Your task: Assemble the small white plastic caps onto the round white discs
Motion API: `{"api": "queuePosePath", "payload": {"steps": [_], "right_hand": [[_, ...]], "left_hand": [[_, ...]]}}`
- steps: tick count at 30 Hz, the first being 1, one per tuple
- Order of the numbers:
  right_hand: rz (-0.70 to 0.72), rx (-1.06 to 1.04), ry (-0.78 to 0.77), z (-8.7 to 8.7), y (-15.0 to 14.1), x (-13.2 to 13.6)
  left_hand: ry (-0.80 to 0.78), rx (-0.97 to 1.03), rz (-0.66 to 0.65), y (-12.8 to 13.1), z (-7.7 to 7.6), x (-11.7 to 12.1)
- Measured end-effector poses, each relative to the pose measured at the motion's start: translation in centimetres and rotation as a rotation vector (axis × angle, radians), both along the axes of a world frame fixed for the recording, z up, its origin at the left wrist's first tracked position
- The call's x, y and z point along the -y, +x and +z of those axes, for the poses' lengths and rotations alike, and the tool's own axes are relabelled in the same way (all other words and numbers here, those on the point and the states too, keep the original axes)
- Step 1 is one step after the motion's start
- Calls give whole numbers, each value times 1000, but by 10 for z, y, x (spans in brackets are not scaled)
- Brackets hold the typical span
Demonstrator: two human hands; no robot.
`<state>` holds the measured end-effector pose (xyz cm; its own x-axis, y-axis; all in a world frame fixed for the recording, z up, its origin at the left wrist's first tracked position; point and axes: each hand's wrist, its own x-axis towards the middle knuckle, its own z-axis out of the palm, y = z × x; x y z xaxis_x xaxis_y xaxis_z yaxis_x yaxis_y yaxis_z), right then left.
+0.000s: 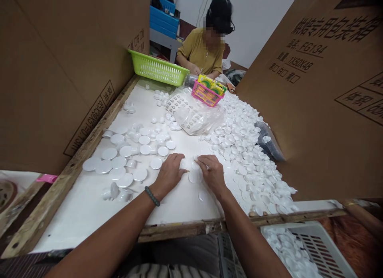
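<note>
Two hands nearly meet: the right hand (213, 170), closed on a small white piece (195, 159), would do best pinching lightly; the left hand (170, 172), thumb and fingers apart, could steady it. A disc (195, 177) lies at six o'clock, the pile (243, 140) at three, more discs (119, 162) at nine. Bare desk (167, 210) opens at seven, bounded by the rim (185, 230).

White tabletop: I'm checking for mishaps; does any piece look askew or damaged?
One white disc on the left of the tabletop stands nearly on edge, while the discs just behind it show broad faces. I see no clear damage.
</note>
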<state>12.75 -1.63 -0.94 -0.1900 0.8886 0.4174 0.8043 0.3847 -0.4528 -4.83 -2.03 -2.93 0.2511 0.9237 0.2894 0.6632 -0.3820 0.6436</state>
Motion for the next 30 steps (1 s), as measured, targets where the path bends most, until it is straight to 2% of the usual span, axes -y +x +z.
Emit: {"api": "queuePosePath", "payload": {"steps": [4, 9, 13, 17, 19, 22, 25, 28, 30], "right_hand": [[121, 42, -17, 2, -14, -2], [255, 166, -76, -1, -24, -4], [298, 262, -101, -1, -27, -4], [276, 279, -123, -1, -28, -2], [260, 212, -131, -3, -28, -1], [152, -33, -169, -4, -27, 0], [11, -296, -312, -4, -25, 1], [-19, -385, -451, -2, -23, 2], [-15, -372, -440, -2, -20, 3]], "left_hand": [[-63, 41, 44, -1, 1, -2], [-91, 82, 39, 0, 2, -3], [-96, 76, 45, 1, -1, -3], [-106, 73, 41, 1, -3, -4], [-96, 77, 37, 0, -3, -4], [-81, 105, 15, -2, 0, -5], [-131, 174, 6, -4, 5, -5], [-208, 248, 1, -3, 11, -5], [-263, 289, 12, -3, 13, -5]]}}
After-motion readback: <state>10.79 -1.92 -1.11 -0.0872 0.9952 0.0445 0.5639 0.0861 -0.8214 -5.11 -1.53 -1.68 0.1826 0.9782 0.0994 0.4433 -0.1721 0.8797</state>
